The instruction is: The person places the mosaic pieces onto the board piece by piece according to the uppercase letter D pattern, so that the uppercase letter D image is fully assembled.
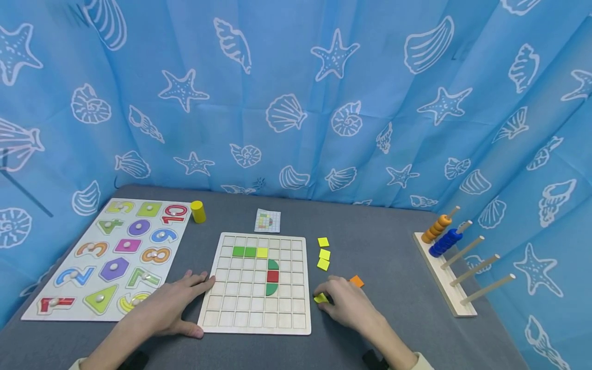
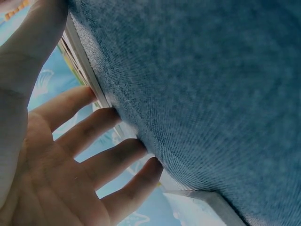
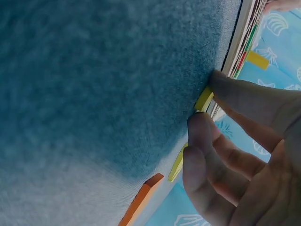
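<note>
My left hand [image 1: 171, 306] rests at the left edge of a wooden grid board [image 1: 238, 303], fingers extended and touching its side. On the board lie two green squares [image 1: 244, 252], a yellow square [image 1: 262, 252], a red square [image 1: 273, 276] and two green quarter-round tiles [image 1: 272, 289]. Right of the board, my right hand [image 1: 344, 303] pinches a yellow square tile [image 3: 204, 99] between thumb and finger, low at the table. An orange tile [image 1: 356, 281] lies just beside that hand. Three loose yellow tiles [image 1: 325, 254] lie farther back.
A pattern card [image 1: 274, 221] lies behind the board. At left are a number-and-shape puzzle board [image 1: 108, 244] and a yellow cylinder [image 1: 198, 211]. A wooden peg stand [image 1: 446, 282] with orange and blue beads stands at right. A blue curtain [image 1: 296, 103] hangs behind the grey table.
</note>
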### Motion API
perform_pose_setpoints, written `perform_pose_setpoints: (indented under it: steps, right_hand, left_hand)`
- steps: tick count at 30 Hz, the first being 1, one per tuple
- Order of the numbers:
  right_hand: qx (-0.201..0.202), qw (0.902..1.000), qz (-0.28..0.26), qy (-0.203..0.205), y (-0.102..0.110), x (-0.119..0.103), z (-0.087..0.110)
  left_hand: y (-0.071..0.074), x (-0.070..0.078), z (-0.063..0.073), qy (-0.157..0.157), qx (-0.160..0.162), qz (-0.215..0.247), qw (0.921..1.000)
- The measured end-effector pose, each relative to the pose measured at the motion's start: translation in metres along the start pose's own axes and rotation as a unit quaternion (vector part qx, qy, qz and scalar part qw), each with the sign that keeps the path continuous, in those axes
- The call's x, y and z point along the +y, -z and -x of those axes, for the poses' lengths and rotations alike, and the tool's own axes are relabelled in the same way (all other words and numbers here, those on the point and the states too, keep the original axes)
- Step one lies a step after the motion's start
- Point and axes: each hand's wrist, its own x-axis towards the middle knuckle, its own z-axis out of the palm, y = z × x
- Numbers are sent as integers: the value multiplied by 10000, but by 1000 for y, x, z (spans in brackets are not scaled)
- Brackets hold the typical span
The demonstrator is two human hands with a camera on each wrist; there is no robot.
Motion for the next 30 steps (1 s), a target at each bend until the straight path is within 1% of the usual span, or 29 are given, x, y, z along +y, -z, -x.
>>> perform_pose_setpoints:
  steps: [6,8,10,15,17,20,23,30]
  right_hand:
    - [-11,9991,-181,389,1,1,1]
    - [9,9988,-234,424,1,1,2]
    - [77,9991,-216,350,0,1,2]
    - [341,9992,77,-217,-2,-2,2]
    - [390,9985,150,-357,-3,-2,2]
    - [386,9985,172,-357,-4,-3,1]
    - [386,9988,155,-257,-4,-3,0]
    - [388,9992,-43,-129,-6,-4,-2]
  left_hand:
    - [0,0,-1,35,-26,17,10000]
    - [0,0,0,48,-25,26,10000]
    - [0,0,0,64,-21,25,10000]
    - [0,1,-1,98,-31,16,9999]
    - [0,1,-1,118,-48,24,9999]
    - [0,1,-1,117,-57,40,9999]
    - [1,1,0,89,-29,69,9999]
    - [0,0,1,20,23,55,10000]
